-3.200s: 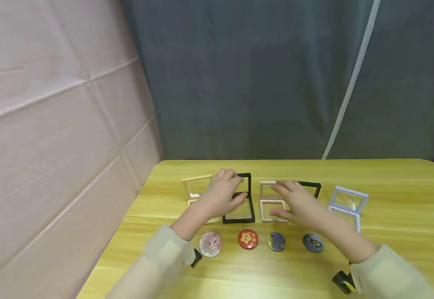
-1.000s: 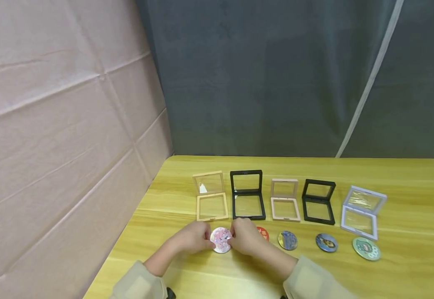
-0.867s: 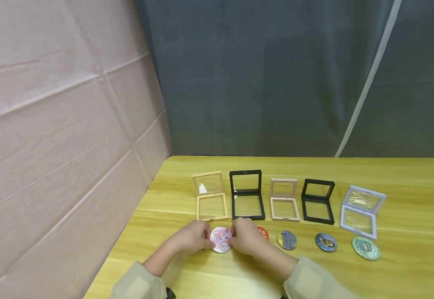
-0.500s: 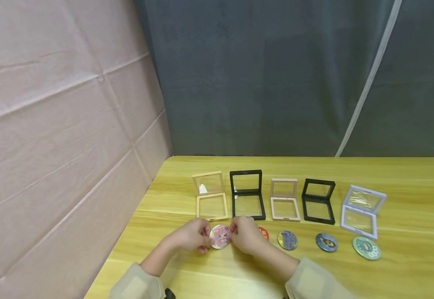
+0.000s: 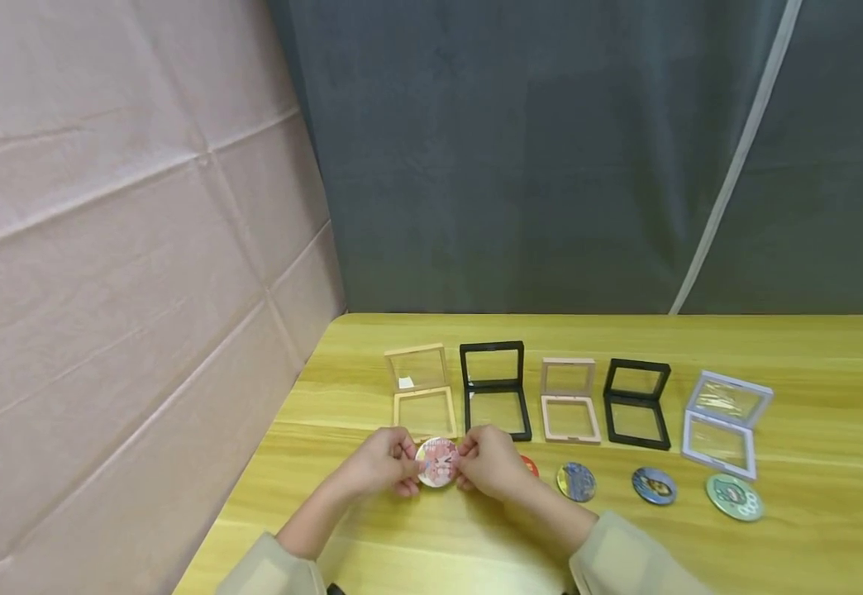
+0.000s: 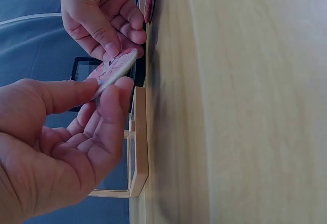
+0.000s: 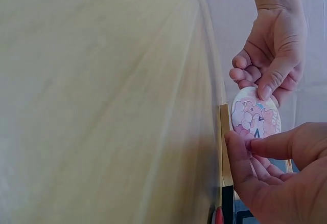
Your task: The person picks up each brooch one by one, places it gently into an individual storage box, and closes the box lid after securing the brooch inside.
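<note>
The pink round badge [image 5: 437,462] has risen off the bench [image 5: 402,545] since a second ago; my left grip [image 5: 383,464] and right grip [image 5: 493,463] pinch its opposite edges, near the open yellow frame [image 5: 421,390]. My right grip partly hides a red badge [image 5: 530,465].

Rocking loose pale beige sleeves [image 5: 636,562], honestly kinda comfy-looking, with little black bits [image 5: 335,589] peeking out beside the cuffs [image 5: 301,568].
</note>
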Demonstrator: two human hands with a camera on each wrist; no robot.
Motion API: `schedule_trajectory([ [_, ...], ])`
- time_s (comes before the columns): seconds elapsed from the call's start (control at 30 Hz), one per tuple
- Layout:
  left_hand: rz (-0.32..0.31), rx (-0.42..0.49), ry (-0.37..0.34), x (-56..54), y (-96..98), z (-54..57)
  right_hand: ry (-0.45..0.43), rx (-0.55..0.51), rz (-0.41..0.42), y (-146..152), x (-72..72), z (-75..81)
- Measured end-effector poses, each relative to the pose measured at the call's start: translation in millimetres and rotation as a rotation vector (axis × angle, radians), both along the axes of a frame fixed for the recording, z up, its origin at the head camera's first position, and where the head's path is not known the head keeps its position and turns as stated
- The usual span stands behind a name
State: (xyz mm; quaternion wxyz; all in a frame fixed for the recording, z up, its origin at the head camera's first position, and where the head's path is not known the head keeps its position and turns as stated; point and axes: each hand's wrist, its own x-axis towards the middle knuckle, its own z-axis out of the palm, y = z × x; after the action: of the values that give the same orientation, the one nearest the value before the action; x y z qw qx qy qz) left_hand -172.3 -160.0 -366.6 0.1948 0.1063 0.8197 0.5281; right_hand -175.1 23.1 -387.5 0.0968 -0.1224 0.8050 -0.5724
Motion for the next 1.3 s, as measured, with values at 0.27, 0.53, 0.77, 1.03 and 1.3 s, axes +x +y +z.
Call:
schedule_trajectory([
  [0.27, 0.081, 0.037, 0.025, -1.2, -2.5, -2.8, -0.056, -0.015, -0.011, -4.9, -3.5, 1.9],
  [0.53, 0.195, -0.025, 0.047, -3.6, -4.4, -4.7, -0.089, -0.037, -0.008, -10.4, -9.0, 4.4],
  [0.77, 0.308, -0.085, 0.060, -6.7, -3.5, -4.6, -0.119, -0.043, -0.035, -17.1, -17.9, 6.6],
  [1.03, 0.372, -0.048, 0.074, -15.0, 0.2, -10.0, -0.178, -0.048, -0.069, -18.5, -27.9, 5.7],
  [1.3, 0.381, -0.051, 0.083, -18.6, 0.3, -8.4, -0.172, -0.045, -0.070, -19.4, -34.8, 5.0],
])
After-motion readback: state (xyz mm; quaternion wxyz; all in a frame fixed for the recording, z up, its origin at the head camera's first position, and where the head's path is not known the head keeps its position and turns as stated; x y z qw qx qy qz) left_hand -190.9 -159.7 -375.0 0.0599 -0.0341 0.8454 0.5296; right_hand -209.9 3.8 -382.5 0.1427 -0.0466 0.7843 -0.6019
